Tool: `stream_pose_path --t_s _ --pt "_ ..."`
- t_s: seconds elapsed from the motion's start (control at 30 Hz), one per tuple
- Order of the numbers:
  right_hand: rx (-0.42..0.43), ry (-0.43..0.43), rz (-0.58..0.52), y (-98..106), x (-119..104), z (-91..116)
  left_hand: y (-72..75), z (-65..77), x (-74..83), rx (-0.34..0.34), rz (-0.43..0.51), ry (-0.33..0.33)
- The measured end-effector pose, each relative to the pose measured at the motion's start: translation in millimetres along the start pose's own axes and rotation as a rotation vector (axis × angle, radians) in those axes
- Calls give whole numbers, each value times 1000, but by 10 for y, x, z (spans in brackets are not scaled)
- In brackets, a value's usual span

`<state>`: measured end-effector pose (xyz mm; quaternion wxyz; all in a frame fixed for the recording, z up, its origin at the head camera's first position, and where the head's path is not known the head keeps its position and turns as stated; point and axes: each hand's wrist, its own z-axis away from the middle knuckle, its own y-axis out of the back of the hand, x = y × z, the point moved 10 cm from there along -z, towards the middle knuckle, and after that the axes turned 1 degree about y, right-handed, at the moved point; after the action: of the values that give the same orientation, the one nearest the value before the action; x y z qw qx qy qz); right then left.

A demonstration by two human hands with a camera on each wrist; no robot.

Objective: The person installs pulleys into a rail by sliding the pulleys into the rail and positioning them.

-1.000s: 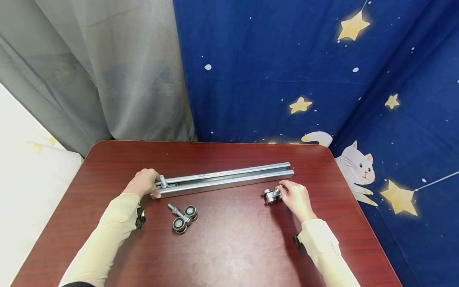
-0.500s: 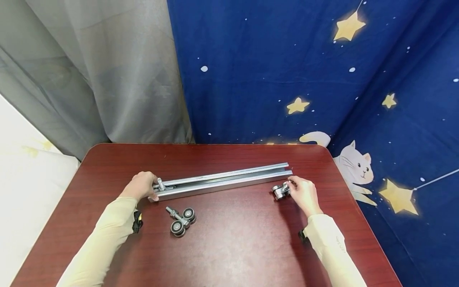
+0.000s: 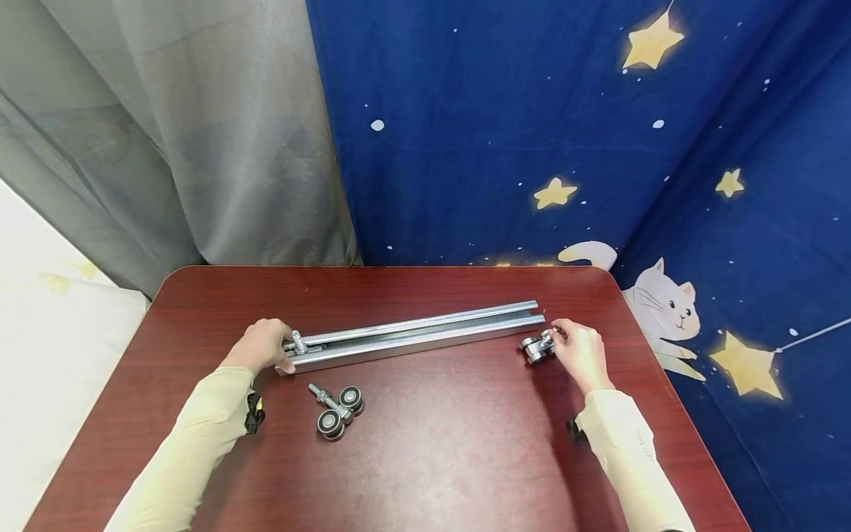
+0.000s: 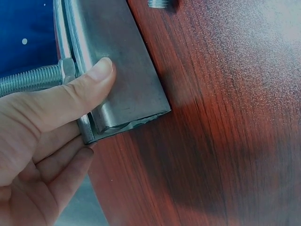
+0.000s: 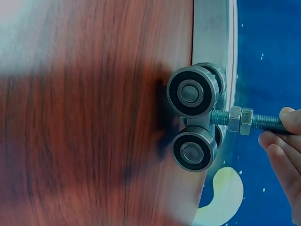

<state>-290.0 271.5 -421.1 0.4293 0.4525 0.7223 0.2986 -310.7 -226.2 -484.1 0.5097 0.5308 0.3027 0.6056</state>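
A silver metal track (image 3: 419, 332) with a slot along its top lies across the table. My left hand (image 3: 261, 346) grips its left end, thumb on the near side wall (image 4: 120, 61). Beside those fingers a threaded bolt with a nut (image 4: 66, 70) stands up out of the slot. My right hand (image 3: 580, 355) pinches the threaded bolt end of a roller trolley (image 3: 537, 346); its wheels (image 5: 190, 93) and two nuts show in the right wrist view. This trolley is just off the track's right end. Another roller trolley (image 3: 340, 411) lies on the table in front of the left end.
The red-brown wooden table (image 3: 439, 458) has rounded far corners. Behind it hang a grey curtain (image 3: 253, 133) and a blue curtain (image 3: 459, 148) with stars and a cat. Something white (image 3: 60, 355) is at the left.
My right hand has carried its roller trolley rightward and slightly away from me, out to the track's right end. The left hand keeps its grip on the track.
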Motion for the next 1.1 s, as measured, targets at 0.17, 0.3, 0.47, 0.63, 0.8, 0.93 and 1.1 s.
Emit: stream_pose_path --t_s 0.17,0.3,0.47,0.63,0.8,0.93,1.1 --pt "-3 -16 17 20 103 -35 -8 6 5 -10 -7 1" --pt "-1 -23 20 29 173 -60 -16 5 -8 -5 -1 -1" --pt "2 -31 32 40 260 -95 -22 1 -25 5 8 2" --pt "3 -31 37 66 321 -128 -37 -11 -26 7 1 -2" --pt "8 -40 43 105 376 -169 -33 -33 -22 19 -7 -17" --pt "-2 -50 52 93 439 -213 -19 -34 -14 27 -9 -25" --pt "-17 -64 63 52 503 -273 -13 -29 -18 28 -7 -14"
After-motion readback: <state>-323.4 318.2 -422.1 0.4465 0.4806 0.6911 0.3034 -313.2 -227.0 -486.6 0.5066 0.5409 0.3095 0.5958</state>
